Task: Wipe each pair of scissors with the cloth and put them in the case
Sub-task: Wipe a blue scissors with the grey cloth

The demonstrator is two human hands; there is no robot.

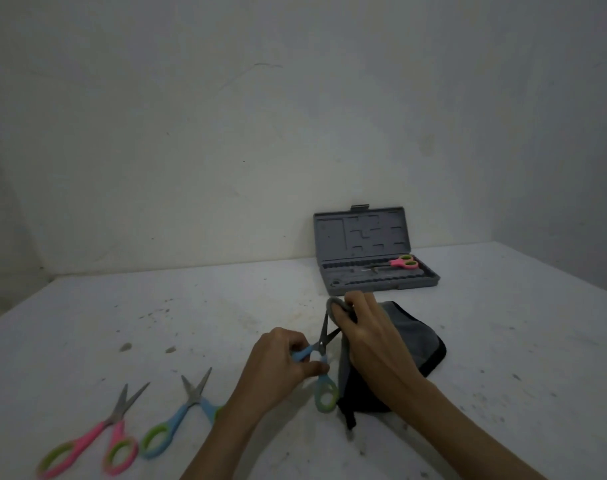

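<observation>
My left hand (278, 362) grips the blue handles of a pair of blue-and-green scissors (324, 344), whose blades are spread and point away from me. My right hand (371, 337) pinches a fold of the grey cloth with black edging (419, 337) over the upper blade near its tip. A pink-and-green pair (91, 441) and another blue-and-green pair (177, 420) lie on the table at the lower left, blades spread. The grey case (430, 278) stands open against the back wall, with one pink-and-green pair (404, 262) lying inside its tray.
The white table (191, 323) is speckled with dirt and small debris. A plain wall rises directly behind the case. The table's right edge runs off behind the case to the right.
</observation>
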